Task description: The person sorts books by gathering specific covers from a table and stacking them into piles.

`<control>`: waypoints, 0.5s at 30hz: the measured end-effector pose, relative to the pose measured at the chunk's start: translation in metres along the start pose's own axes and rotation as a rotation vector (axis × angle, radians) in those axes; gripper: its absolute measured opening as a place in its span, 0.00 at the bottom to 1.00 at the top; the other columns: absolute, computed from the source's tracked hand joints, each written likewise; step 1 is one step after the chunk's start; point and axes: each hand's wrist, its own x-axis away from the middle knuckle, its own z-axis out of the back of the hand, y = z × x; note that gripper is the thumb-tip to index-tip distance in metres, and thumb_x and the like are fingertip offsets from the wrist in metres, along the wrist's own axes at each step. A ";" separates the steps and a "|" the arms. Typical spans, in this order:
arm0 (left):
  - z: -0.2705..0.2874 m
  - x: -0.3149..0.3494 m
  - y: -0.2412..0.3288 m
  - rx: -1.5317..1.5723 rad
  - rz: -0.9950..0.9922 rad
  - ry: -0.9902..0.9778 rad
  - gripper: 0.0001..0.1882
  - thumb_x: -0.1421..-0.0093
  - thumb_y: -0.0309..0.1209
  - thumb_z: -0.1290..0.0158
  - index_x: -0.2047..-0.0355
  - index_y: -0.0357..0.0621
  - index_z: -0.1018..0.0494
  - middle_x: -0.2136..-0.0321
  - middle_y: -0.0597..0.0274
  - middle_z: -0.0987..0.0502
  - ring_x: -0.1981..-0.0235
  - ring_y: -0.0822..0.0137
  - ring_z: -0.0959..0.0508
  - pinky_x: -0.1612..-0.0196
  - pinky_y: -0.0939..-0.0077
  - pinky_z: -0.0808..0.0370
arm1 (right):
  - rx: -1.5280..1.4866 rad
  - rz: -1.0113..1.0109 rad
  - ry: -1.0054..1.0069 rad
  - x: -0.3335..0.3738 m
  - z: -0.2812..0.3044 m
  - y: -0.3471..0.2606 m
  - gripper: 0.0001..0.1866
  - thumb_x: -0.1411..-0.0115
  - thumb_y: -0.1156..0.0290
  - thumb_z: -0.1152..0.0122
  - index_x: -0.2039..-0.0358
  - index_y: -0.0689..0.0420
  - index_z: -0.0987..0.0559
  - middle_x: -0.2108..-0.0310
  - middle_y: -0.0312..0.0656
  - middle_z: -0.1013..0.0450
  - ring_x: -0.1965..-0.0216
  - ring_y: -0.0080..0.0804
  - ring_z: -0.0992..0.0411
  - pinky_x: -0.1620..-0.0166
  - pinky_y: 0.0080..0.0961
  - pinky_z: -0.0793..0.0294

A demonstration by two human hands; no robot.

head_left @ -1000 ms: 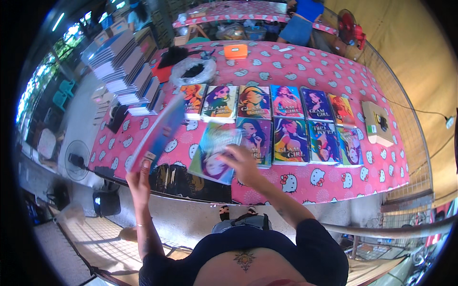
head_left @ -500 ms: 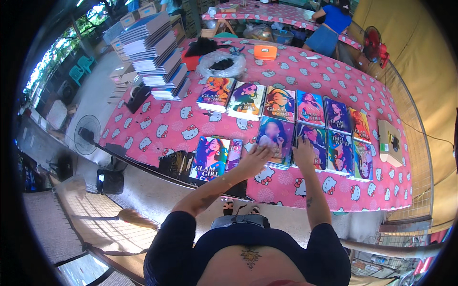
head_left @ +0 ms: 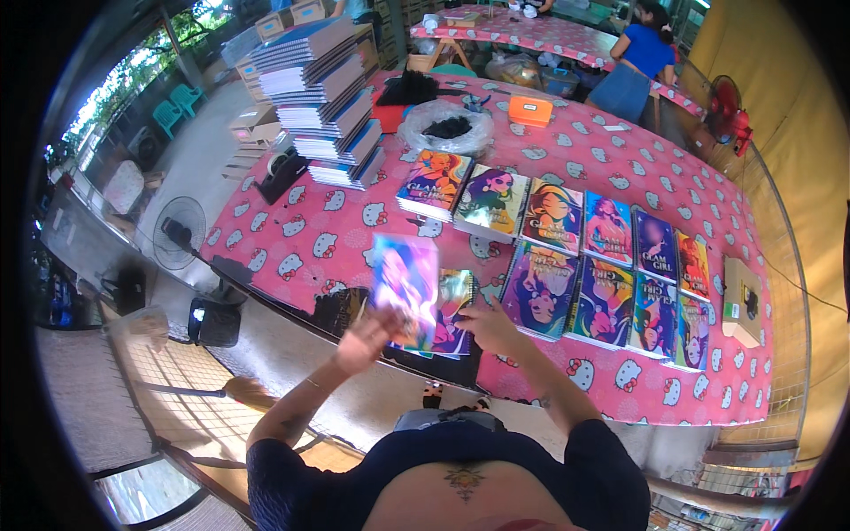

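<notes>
My left hand (head_left: 365, 343) grips the lower part of a spiral notebook (head_left: 405, 281) with a purple and blue cover, tilted up and blurred above the table's front edge. Just right of it, my right hand (head_left: 485, 326) has its fingers bent on the right edge of another notebook (head_left: 456, 305), which lies partly behind the raised one. Two rows of illustrated notebooks stand in piles further right. The nearest is a purple-covered pile (head_left: 540, 288), its cover upside down to me. At the back row's left end is an orange-covered pile (head_left: 434, 181).
A tall staggered stack of notebooks (head_left: 328, 106) rises at the back left beside a black tape dispenser (head_left: 282, 173). Behind the rows are a plastic bag of black material (head_left: 445, 128) and an orange box (head_left: 530, 111). A cardboard box (head_left: 742, 301) sits far right. Another person (head_left: 637, 66) stands beyond.
Both hands have left the purple pile and moved left. The left hand has lifted a notebook from the front left; the right hand has come to the notebook beside it. The view has shifted.
</notes>
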 end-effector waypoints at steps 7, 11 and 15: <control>-0.037 -0.165 -0.064 0.131 0.067 0.192 0.33 0.42 0.36 0.45 0.37 0.43 0.41 0.42 0.50 0.32 0.40 0.51 0.33 0.37 0.49 0.42 | 0.272 -0.291 0.711 -0.143 0.044 0.080 0.25 0.48 0.77 0.44 0.46 0.59 0.28 0.47 0.48 0.31 0.47 0.49 0.32 0.44 0.43 0.34; -0.103 -0.229 -0.166 -0.297 0.111 0.204 0.34 0.49 0.29 0.45 0.39 0.46 0.38 0.45 0.49 0.30 0.44 0.52 0.29 0.39 0.54 0.39 | 0.275 -0.487 0.442 -0.180 0.030 0.091 0.22 0.48 0.75 0.40 0.51 0.59 0.25 0.55 0.47 0.28 0.54 0.43 0.28 0.57 0.37 0.25; -0.077 -0.207 -0.204 -0.040 0.190 0.125 0.21 0.46 0.25 0.49 0.50 0.45 0.27 0.61 0.50 0.22 0.60 0.53 0.22 0.56 0.58 0.28 | -0.321 -0.350 0.963 -0.115 0.064 0.086 0.21 0.50 0.83 0.42 0.54 0.56 0.23 0.61 0.44 0.27 0.68 0.36 0.27 0.68 0.29 0.28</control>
